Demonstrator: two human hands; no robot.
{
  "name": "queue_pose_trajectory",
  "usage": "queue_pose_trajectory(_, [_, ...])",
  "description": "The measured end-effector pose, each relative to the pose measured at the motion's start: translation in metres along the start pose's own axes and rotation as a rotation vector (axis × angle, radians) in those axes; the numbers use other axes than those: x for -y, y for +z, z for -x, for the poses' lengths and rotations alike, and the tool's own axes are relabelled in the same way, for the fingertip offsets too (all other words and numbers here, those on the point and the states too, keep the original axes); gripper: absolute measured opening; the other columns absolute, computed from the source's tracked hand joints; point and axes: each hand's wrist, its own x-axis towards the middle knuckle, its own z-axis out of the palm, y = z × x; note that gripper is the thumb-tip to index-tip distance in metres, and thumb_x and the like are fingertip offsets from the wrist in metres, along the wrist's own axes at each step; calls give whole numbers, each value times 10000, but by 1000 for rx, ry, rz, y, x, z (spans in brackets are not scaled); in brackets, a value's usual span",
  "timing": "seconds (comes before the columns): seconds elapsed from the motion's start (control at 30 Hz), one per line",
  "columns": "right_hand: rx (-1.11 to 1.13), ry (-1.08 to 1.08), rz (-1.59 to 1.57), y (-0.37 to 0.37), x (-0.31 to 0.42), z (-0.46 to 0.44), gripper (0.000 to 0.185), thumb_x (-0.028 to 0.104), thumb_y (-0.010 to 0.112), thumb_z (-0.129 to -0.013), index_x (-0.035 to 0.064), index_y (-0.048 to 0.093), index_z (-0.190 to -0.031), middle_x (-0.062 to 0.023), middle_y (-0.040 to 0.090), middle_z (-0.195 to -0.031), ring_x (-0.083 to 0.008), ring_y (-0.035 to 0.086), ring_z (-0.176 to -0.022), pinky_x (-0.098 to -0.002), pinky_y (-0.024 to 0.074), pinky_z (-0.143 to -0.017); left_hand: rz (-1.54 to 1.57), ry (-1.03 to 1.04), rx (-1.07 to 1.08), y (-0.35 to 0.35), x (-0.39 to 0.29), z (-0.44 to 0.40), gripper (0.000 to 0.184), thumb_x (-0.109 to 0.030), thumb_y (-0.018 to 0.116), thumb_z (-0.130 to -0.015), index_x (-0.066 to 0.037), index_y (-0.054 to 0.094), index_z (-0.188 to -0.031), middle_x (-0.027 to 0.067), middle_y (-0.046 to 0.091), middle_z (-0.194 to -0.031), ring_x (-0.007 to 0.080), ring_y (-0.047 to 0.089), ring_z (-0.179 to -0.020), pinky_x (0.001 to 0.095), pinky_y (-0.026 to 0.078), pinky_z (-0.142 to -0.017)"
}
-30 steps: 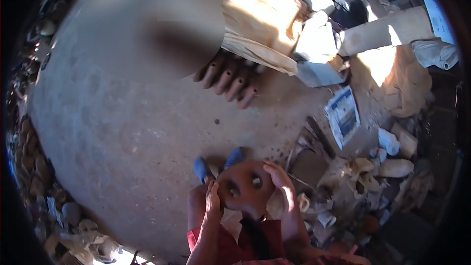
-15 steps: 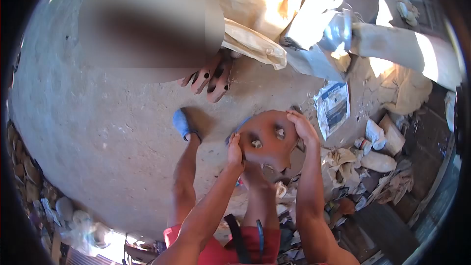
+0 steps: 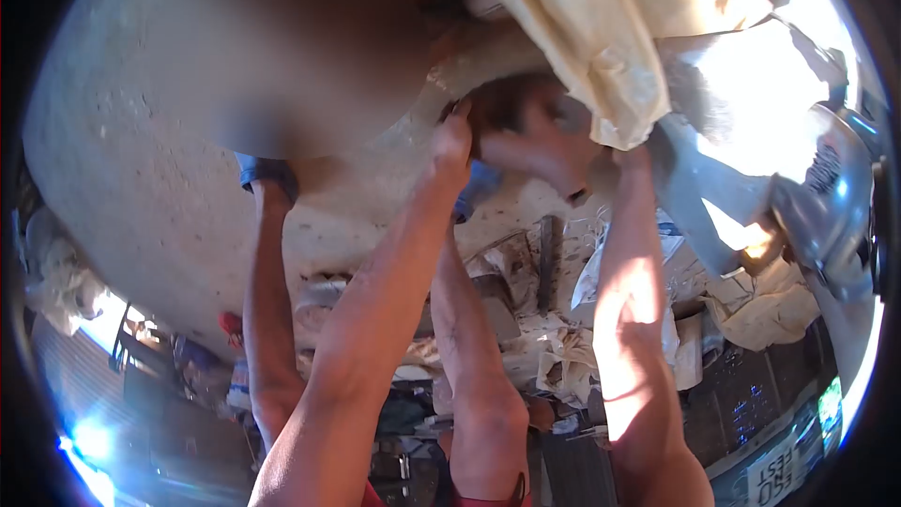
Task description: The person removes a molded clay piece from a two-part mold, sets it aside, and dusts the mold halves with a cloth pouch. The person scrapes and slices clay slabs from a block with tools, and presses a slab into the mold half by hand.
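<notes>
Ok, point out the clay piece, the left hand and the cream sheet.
Clay piece (image 3: 535, 154): head view, on its tube-shaped part.
Left hand (image 3: 452, 139): head view, on its back.
Cream sheet (image 3: 621, 80): head view, near its hanging end.

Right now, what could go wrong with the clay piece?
The clay piece could snag on the hanging sheet, which overlaps its right side in view. The left hand is at one edge, but the right arm ends behind the sheet, so a weak hold there might go unseen. If dropped, it may hit the blue shoe seen just below.
</notes>
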Motion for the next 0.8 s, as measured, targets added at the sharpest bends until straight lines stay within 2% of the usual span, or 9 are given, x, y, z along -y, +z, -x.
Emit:
queue_pose_trajectory(0.1, [27,-12,-41,-9,3,-23,609,385,622,-1034,-35,562,-1472,-161,650,-1408,-260,616,-1268,-380,437,-1111,-290,119,-41,11,-15,-7,644,-417,572,-1033,-108,452,-1586,137,521,-1561,315,474,-1442,444,437,-1122])
queue_pose_trajectory(0.17, [46,-19,-48,-9,7,-29,612,390,621,-1035,-34,560,-1473,-162,650,-1405,-261,623,-1256,-383,448,-1095,-74,21,-143,26,-31,-1,450,-384,543,-1072,-75,617,-1391,75,688,-1320,202,654,-1163,342,554,-965])
queue_pose_trajectory(0.37, [64,-40,-80,-8,17,-30,622,406,616,-1039,-32,554,-1476,-166,651,-1397,-265,644,-1220,-392,479,-1047,72,65,-59,42,-58,10,400,-373,511,-1080,-96,649,-1333,62,700,-1298,185,660,-1157,352,572,-960])
queue_pose_trajectory(0.47, [66,-49,-87,-8,21,-32,627,414,614,-1041,-31,550,-1477,-167,651,-1393,-267,655,-1203,-397,495,-1024,3,81,-119,51,-72,22,366,-363,498,-1080,-135,657,-1318,52,714,-1254,182,687,-1090,357,595,-920])
queue_pose_trajectory(0.6, [66,-57,-87,-9,24,-40,633,425,611,-1043,-30,546,-1479,-170,652,-1388,-269,669,-1179,-403,516,-992,60,97,-2,39,-64,-18,370,-392,510,-1068,-173,651,-1332,27,705,-1256,169,672,-1097,371,598,-883])
queue_pose_trajectory(0.8, [70,-64,-74,-7,33,-44,643,441,607,-1046,-28,539,-1482,-174,653,-1379,-273,690,-1143,-412,547,-944,-19,40,-128,54,-83,4,390,-406,514,-1059,-183,638,-1354,11,701,-1254,182,658,-1136,410,591,-895])
